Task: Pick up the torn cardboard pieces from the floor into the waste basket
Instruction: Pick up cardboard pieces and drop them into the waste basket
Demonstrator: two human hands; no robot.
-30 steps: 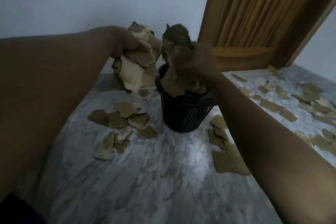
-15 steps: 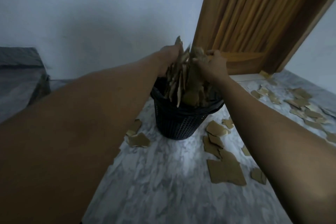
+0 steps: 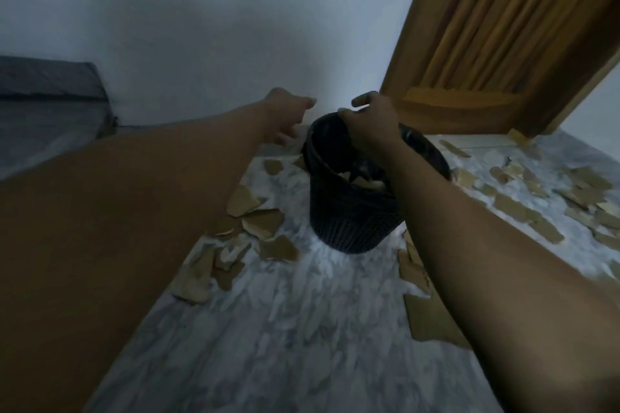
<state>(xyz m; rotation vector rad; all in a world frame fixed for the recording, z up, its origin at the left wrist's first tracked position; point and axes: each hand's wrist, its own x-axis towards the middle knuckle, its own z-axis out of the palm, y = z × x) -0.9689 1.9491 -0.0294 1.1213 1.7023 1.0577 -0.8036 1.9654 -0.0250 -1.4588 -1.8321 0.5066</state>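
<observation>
torn cardboard pieces lie on the floor beside the left forearm. the left hand hangs just left of the waste basket, fingers loosely spread, empty. the right hand is over its far rim, fingers loosely curled, holding nothing; rim contact unclear. more pieces lie inside the basket and to its right.

Grey marbled floor littered with scraps.
A black waste basket stands on it; torn cardboard pieces lie at its 8 o'clock, 2 o'clock and 5 o'clock.
</observation>
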